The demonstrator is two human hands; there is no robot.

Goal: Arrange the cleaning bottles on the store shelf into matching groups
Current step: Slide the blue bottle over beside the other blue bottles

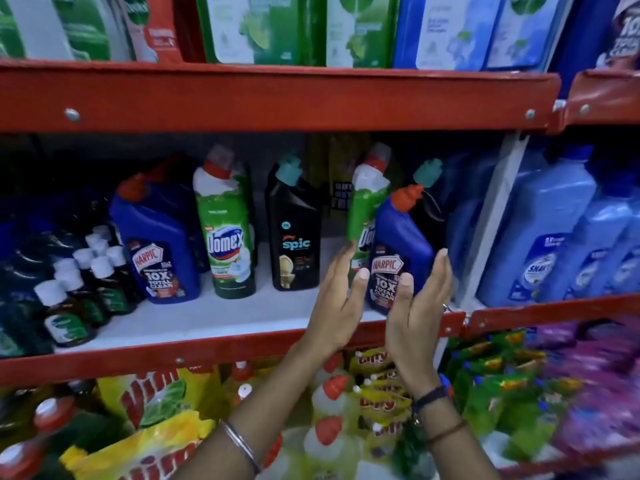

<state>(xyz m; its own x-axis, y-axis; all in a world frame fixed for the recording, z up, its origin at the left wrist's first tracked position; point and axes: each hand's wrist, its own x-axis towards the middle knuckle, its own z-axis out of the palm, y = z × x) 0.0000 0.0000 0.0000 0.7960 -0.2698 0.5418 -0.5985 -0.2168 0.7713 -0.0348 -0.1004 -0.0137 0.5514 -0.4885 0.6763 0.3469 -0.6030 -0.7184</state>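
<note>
On the white middle shelf (194, 317) stand a blue Harpic bottle (156, 244), a green Domex bottle (225, 230) and a black Spic bottle (298, 230). Further right, a second green Domex bottle (365, 206) leans right. My left hand (337, 303) holds its lower part, fingers on its left side and thumb in front. Next to it a second blue Harpic bottle (398, 237) is tilted. My right hand (420, 306) grips it, thumb on the label and fingers round its right side. Another black Spic bottle (431, 199) stands behind, mostly hidden.
Small dark bottles with white caps (83, 289) crowd the shelf's left end. Large light-blue bottles (550, 237) fill the bay to the right, past a white upright (491, 216). The red shelf lip (207, 351) runs below; pouches and red-capped bottles sit underneath, and refill packs above.
</note>
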